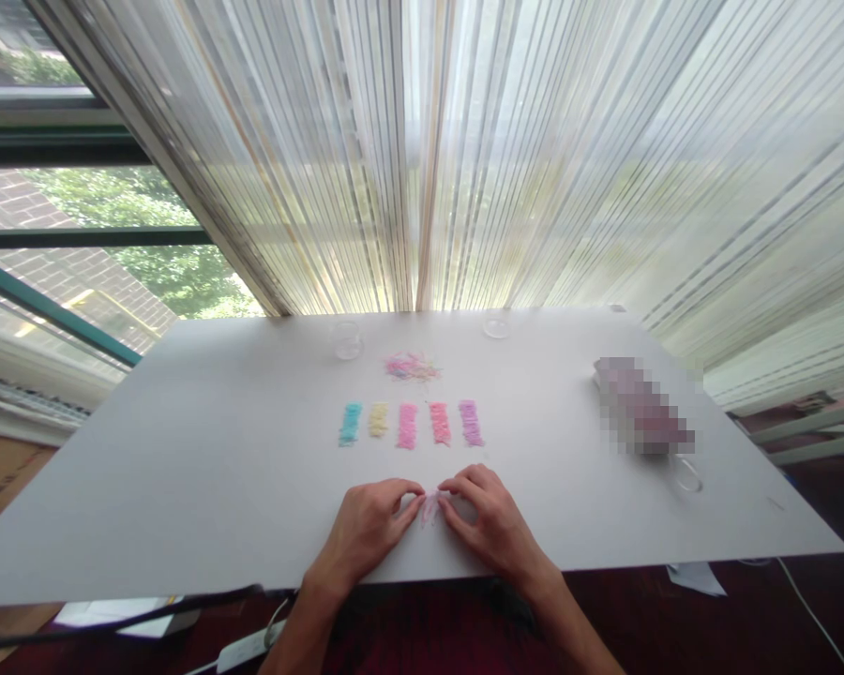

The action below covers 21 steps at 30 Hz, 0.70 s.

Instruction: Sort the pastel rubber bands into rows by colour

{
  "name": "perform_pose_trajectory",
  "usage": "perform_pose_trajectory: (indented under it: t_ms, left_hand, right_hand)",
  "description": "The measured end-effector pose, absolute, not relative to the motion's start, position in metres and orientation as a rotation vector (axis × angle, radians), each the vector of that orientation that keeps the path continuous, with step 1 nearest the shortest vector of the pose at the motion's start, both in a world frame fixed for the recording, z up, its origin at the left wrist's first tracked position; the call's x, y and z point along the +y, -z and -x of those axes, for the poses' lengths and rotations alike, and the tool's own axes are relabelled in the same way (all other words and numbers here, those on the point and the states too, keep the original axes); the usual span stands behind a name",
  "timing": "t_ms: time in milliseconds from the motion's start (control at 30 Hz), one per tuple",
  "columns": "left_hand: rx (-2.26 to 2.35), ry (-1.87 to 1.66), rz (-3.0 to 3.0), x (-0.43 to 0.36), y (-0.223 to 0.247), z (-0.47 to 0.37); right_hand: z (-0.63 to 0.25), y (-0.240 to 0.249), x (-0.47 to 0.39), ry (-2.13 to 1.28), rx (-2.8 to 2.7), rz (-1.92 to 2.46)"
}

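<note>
Near the table's front edge, my left hand and my right hand face each other with thumbs and forefingers closed in a pinch. Between their fingertips lies a small bunch of thin pale pink strips, its loose ends fanning toward me. Ahead of my hands, small thin pieces are laid in colour-sorted stacks: a blue stack, a yellow stack, a pink stack, a coral stack and a purple stack. Behind them sits a loose mixed-colour pile.
On the white table, a clear round container stands back left and a clear round lid back right. A blurred-out pinkish object with a clear loop lies at right. Striped curtains hang along the far edge.
</note>
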<state>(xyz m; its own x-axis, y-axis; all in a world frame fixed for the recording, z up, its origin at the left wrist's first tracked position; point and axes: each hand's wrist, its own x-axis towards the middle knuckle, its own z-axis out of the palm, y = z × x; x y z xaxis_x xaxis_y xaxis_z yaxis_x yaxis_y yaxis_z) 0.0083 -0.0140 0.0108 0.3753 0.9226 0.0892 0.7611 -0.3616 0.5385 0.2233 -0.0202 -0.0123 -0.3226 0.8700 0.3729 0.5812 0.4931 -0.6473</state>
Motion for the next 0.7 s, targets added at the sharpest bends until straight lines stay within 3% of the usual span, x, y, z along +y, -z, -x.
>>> perform_pose_trajectory:
  t_ms: [700]
  left_hand:
    - [1.364, -0.685, -2.220, -0.0121, -0.0084, -0.0077]
  right_hand:
    - [-0.2203, 0.0209, -0.0139, -0.443, -2.022, 1.171]
